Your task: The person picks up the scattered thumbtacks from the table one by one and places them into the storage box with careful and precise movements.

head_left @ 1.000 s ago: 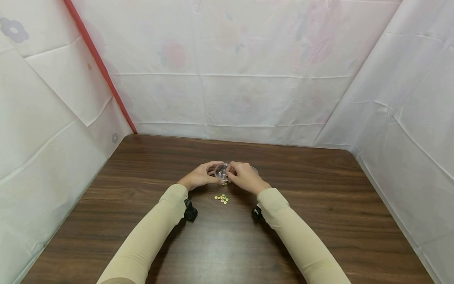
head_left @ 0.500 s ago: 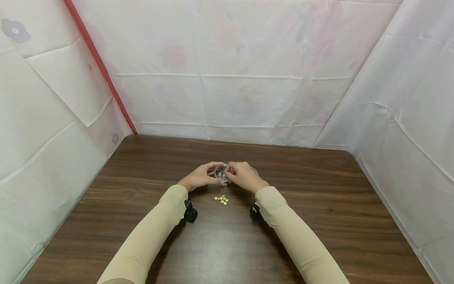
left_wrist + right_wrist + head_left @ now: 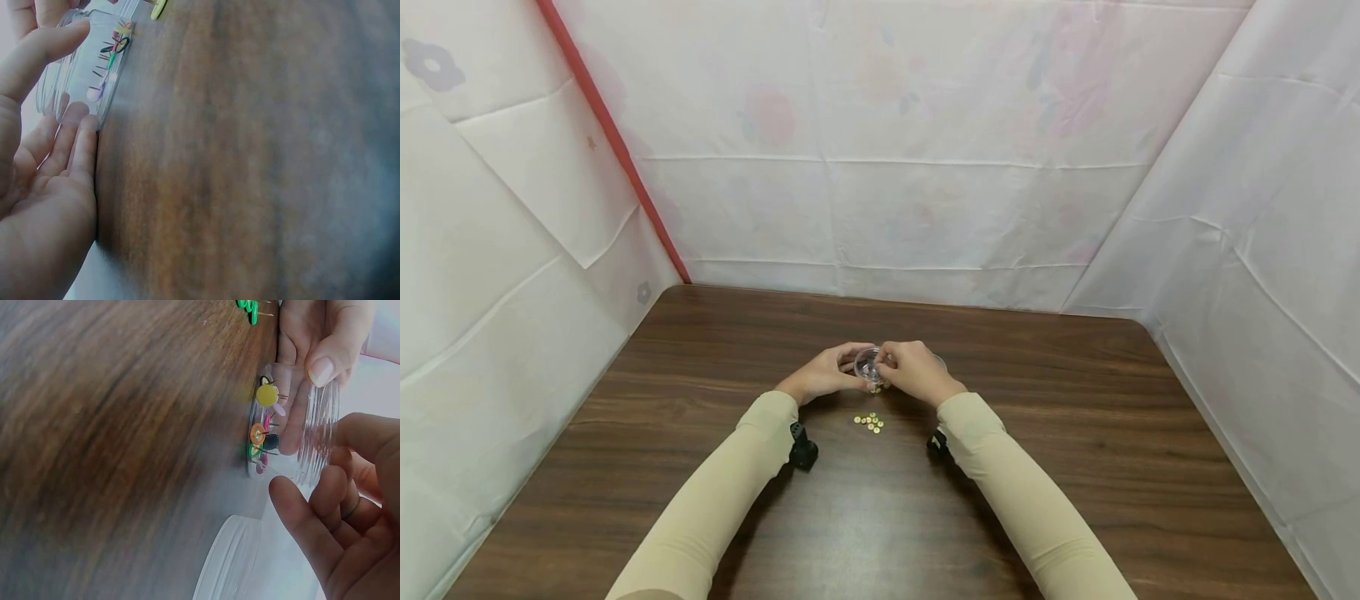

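My left hand (image 3: 827, 372) grips a clear plastic jar (image 3: 320, 419) standing upright on the table, thumb on one side and fingers curved round the other. Inside lie several thumbtacks (image 3: 267, 395) with yellow, orange, green, pink and dark heads. My right hand (image 3: 917, 372) is at the jar's open mouth with bent fingers; one finger (image 3: 369, 434) reaches in past the rim. Whether the fingertips hold a tack is hidden. On the near side of the jar, a small group of loose tacks (image 3: 870, 422) lies on the wood.
A clear round lid (image 3: 228, 565) lies on the table beside the jar, mostly behind my right hand in the head view. The brown wooden table (image 3: 1075, 467) is bordered by white patterned curtains (image 3: 887, 208) at the back and sides. Black cameras (image 3: 803, 450) sit on both wrists.
My right wrist has shifted slightly left, with its fingers still at the jar's mouth. My left hand and the jar have stayed in place, and so have the loose tacks.
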A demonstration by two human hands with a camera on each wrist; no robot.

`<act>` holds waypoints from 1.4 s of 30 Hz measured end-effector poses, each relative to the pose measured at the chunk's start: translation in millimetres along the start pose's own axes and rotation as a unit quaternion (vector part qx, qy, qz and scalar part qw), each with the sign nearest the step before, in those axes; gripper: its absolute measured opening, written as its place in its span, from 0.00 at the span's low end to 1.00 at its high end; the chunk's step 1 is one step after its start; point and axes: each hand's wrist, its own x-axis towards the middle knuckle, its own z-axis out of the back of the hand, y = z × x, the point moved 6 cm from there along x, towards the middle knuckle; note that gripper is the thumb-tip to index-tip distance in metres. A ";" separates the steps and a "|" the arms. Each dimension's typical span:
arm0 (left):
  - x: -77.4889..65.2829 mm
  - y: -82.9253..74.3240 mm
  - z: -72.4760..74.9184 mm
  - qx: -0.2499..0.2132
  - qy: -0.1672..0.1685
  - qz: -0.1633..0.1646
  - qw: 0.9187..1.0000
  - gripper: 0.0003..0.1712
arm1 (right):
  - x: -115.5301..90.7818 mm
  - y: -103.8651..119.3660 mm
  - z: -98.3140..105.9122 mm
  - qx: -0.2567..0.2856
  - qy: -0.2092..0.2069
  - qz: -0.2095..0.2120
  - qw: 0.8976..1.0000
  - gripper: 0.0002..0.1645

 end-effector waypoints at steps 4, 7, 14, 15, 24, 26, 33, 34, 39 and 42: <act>-0.8 0.9 -0.1 -0.007 0.001 0.001 1.000 0.45 | -0.5 0.8 0.6 0.005 -0.001 -0.001 1.000 0.06; -0.7 1.4 -0.3 -0.012 0.003 0.001 1.000 0.45 | -2.6 1.0 1.8 0.008 -0.003 -0.003 1.000 0.06; 0.3 1.6 -1.0 -0.014 0.005 -0.004 1.000 0.44 | -9.5 0.5 4.8 0.027 -0.007 0.001 1.000 0.10; 0.2 1.5 -1.0 -0.013 0.006 -0.005 1.000 0.44 | -10.5 0.4 5.0 0.027 -0.009 0.003 1.000 0.10; -2.4 -1.1 -0.8 -0.009 0.003 -0.002 1.000 0.44 | -22.9 4.0 8.9 0.013 -0.032 0.026 0.999 0.06; -2.7 -1.4 -0.7 -0.011 0.004 0.000 1.000 0.44 | -26.0 7.0 9.7 0.004 -0.035 0.039 0.999 0.05; -2.7 -2.0 0.1 -0.011 0.007 -0.008 1.000 0.45 | -33.9 15.5 6.0 0.008 -0.021 0.084 0.996 0.03; -2.8 -2.1 0.2 -0.008 0.007 -0.009 1.000 0.45 | -34.7 16.0 4.4 0.008 -0.013 0.088 0.996 0.03; -1.7 -1.9 1.4 -0.004 0.006 -0.015 1.000 0.45 | -39.1 19.8 -4.0 0.005 0.032 0.119 0.992 0.02; -0.9 -1.4 2.1 -0.003 0.005 -0.016 1.000 0.46 | -41.3 21.7 -7.9 0.001 0.053 0.131 0.990 0.03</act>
